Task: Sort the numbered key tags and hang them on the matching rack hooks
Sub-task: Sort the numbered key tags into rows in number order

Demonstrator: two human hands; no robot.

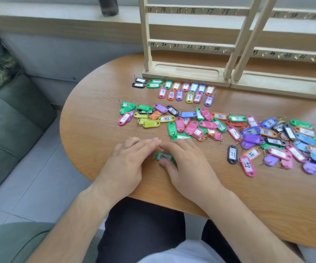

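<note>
A green key tag (163,157) with a handwritten number lies on the wooden table (239,202) between my hands. My right hand (187,166) pinches it, fingers above and thumb below. My left hand (128,162) lies beside it with its fingers stretched over a blue tag (151,153), which is mostly hidden; the thumb is tucked under. Several low-numbered tags (180,91) lie in rows before the left wooden rack (191,46), whose hooks are marked 13 to 24. No tags hang on the visible hooks. A second rack (290,52) stands to the right.
A loose pile of coloured tags (267,133) stretches across the table's middle to the right edge. A black tag marked 31 (232,154) lies apart. A dark bottle (108,6) stands on the sill. A green sofa (11,114) is to the left.
</note>
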